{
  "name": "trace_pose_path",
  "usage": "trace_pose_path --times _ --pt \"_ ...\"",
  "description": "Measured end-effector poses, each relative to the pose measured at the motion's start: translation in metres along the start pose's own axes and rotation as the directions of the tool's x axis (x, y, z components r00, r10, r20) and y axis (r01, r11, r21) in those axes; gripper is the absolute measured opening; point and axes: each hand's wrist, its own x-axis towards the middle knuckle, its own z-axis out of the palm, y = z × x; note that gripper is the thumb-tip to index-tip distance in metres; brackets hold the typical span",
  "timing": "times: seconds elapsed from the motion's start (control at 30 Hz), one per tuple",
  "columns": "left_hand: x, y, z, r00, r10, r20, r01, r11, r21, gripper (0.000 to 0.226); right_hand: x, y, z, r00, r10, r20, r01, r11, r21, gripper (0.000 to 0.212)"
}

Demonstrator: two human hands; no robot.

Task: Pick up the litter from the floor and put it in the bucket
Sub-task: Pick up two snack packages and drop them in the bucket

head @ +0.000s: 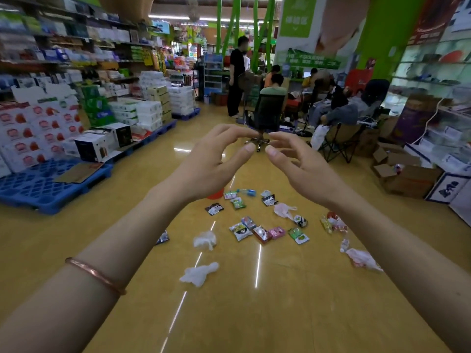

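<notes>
Litter lies scattered on the yellow floor ahead of me: several snack wrappers (260, 231), crumpled white plastic bags (198, 273), a pink-white bag (363, 258) and a small bottle (247, 192). A red bucket (216, 194) shows only as a sliver behind my left hand. My left hand (216, 159) and my right hand (295, 161) are raised in front of me above the litter, fingertips almost meeting, fingers loosely curved, holding nothing.
A blue pallet (48, 187) with stacked boxed goods runs along the left. Cardboard boxes (405, 179) and shelves stand on the right. Beyond the litter are a swivel chair (265, 118), folding chairs and several people.
</notes>
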Motion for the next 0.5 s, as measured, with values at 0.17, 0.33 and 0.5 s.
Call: trace_pose_path --times 0.17,0.33,0.5 --pt "0.063 -0.059 0.020 1.000 -0.012 0.027 0.013 0.999 -0.040 0.027 0.064 0.055 0.009 0.997 0.072 -0.036 -0.072 0.997 -0.003 0.050" --pt "0.117 -0.116 0.059 0.996 -0.049 0.076 0.052 0.998 -0.044 0.029 0.124 0.118 0.006 0.991 0.126 -0.054 -0.127 0.992 -0.012 0.052" --pt "0.181 -0.175 0.107 0.989 -0.104 0.105 0.103 0.995 0.010 0.029 0.197 0.196 -0.003 0.989 0.145 -0.025 -0.146 0.989 -0.037 0.060"
